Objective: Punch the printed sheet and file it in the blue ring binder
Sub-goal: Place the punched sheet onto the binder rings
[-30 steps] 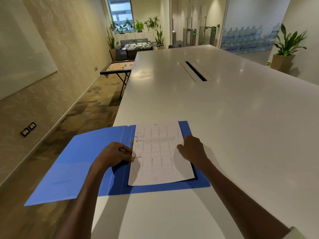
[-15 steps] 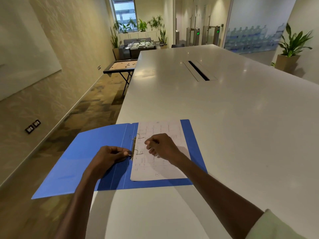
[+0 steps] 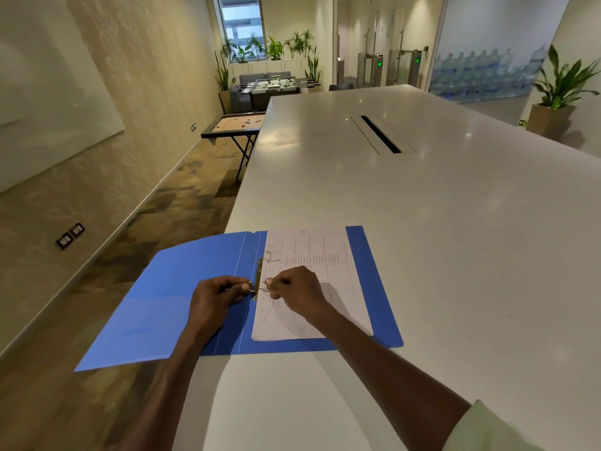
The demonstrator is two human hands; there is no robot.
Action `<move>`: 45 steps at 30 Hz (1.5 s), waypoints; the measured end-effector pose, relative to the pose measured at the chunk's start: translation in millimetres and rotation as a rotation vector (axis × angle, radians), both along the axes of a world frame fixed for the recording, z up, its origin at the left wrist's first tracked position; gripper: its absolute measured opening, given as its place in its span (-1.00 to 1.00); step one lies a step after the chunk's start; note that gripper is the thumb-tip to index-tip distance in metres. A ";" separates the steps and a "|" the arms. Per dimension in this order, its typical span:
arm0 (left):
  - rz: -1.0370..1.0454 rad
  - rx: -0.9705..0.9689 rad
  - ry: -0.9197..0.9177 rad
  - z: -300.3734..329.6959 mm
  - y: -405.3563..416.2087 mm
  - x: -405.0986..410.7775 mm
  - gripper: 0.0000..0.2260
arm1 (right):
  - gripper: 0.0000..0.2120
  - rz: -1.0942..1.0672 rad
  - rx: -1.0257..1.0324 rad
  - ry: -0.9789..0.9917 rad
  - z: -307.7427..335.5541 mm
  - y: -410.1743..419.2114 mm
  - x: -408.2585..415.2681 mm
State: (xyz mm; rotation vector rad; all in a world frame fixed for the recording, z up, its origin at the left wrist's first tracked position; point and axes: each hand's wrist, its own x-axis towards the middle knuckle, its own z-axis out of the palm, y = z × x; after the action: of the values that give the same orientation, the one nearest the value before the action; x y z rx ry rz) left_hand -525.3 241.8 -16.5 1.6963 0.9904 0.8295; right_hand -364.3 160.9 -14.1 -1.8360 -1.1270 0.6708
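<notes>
The right hand (image 3: 297, 292) has left the printed sheet's (image 3: 312, 284) edge and now pinches the near ring (image 3: 260, 289).

text: none legible | printed sheet (image 3: 312, 275): table print too small to read

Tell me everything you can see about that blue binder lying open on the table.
The thin blue card ring binder lies fully open and flat at the near left corner of the large white table, its left cover jutting past the table edge. A small metal ring mechanism sits beside the creased spine. A white printed sheet rests on the right cover. The left hand and right hand both pinch at the nearer ring.
</notes>
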 end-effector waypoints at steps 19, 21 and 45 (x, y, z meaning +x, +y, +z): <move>0.039 0.050 0.012 -9.0 4.0 3.8 -0.87 | -0.70 0.020 -0.287 0.061 3.8 32.8 8.3; 0.045 0.042 0.014 -6.3 4.0 4.8 -0.88 | -0.69 0.022 -0.289 0.020 4.4 33.7 9.0; 0.075 0.122 0.195 19.0 -17.9 9.2 -0.91 | -0.79 0.001 -0.120 -0.061 9.5 3.0 -1.7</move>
State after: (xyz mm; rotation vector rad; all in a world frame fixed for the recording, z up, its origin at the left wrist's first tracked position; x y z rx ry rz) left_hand -516.1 223.8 2.6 1.8813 1.1615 0.7977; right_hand -366.0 163.9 -4.6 -1.9695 -1.1486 0.7007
